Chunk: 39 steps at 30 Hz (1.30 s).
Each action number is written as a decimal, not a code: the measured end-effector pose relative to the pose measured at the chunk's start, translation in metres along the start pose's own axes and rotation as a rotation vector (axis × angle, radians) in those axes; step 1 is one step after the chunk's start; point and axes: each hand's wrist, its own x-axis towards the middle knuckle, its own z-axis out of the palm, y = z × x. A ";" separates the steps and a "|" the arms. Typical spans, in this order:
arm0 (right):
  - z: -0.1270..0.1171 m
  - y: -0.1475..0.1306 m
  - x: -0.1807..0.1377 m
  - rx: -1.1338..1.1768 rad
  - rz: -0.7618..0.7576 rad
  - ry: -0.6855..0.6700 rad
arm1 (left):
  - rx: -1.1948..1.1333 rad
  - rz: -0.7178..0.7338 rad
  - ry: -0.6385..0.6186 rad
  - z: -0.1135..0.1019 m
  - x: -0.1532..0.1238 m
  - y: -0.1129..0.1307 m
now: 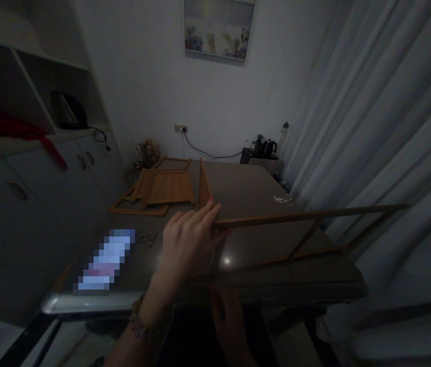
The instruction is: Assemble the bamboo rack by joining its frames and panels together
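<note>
My left hand is closed on the near corner of a long wooden frame. The frame stands on edge on the table and reaches out past its right side, with a crossbar near that end. At the same corner a wooden panel stands upright, running away from me and meeting the frame under my fingers. Lower down, at the table's near edge, my right hand is in shadow with its fingers curled. Whatever it may hold is too dark to make out.
Flat wooden panels lie stacked at the table's back left. Several small metal screws and a lit phone are on the left. White scraps lie on the right. Cabinets flank the left, a curtain the right.
</note>
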 end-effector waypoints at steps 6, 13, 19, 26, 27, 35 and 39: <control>-0.001 0.003 0.000 -0.055 -0.096 -0.062 | -0.002 -0.002 -0.010 -0.001 -0.001 0.000; -0.002 -0.006 0.000 0.218 0.221 -0.073 | -0.003 -0.006 -0.019 0.000 -0.001 0.000; 0.006 -0.023 -0.002 0.550 0.554 -0.077 | -0.005 -0.008 -0.017 0.001 -0.001 -0.001; 0.006 -0.021 0.002 0.690 0.667 -0.056 | 0.006 -0.002 -0.021 -0.001 0.000 -0.001; 0.006 -0.019 0.002 0.698 0.676 -0.051 | 0.006 -0.003 -0.021 -0.001 0.000 -0.001; 0.008 -0.008 -0.005 0.733 0.657 -0.070 | -0.010 0.004 -0.015 0.001 -0.001 -0.002; 0.004 -0.015 -0.005 0.642 0.584 -0.082 | -0.011 -0.003 -0.019 0.000 -0.001 -0.001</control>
